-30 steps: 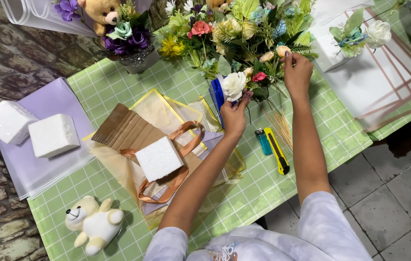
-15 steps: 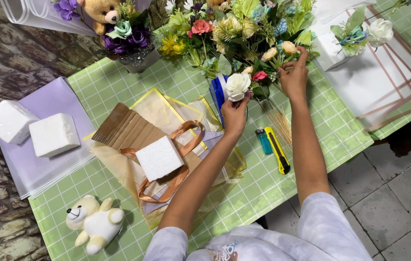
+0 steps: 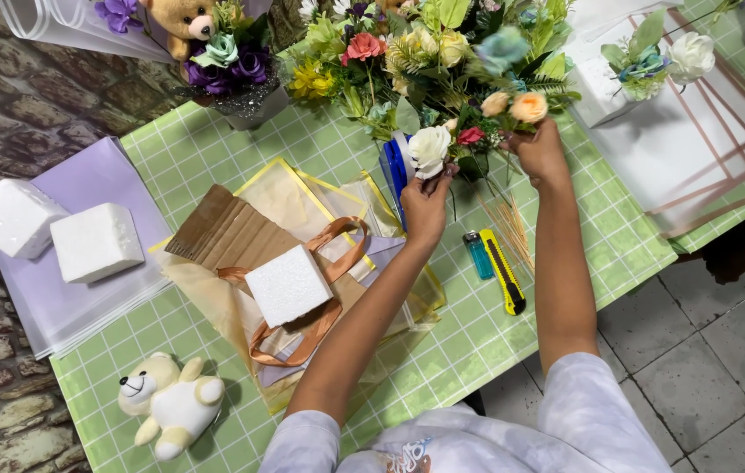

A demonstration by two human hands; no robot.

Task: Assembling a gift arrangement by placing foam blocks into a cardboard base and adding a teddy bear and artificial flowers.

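Observation:
My left hand (image 3: 426,203) grips the stem of a white rose (image 3: 428,149) just below its bloom, in front of a big mixed bouquet (image 3: 425,61). My right hand (image 3: 541,154) is closed on the stems of peach roses (image 3: 514,106) at the bouquet's right side. A blue-and-white item (image 3: 396,171) stands between my left hand and the flowers. Under my left forearm lie clear and yellow-edged wrapping sheets (image 3: 302,197), brown cardboard (image 3: 224,235), a tan ribbon (image 3: 329,302) and a white foam block (image 3: 288,285).
A yellow box cutter (image 3: 504,271), blue lighter (image 3: 478,255) and thin sticks (image 3: 514,229) lie between my arms. Two foam blocks (image 3: 57,229) rest on lilac sheets (image 3: 84,254) at left. A white plush bear (image 3: 171,405), a bear bouquet (image 3: 215,48), and white paper (image 3: 688,149) sit on the green checked table (image 3: 477,350).
My right hand has drawn the peach roses down and slightly right, out of the bouquet's edge. My left hand has stayed on the white rose.

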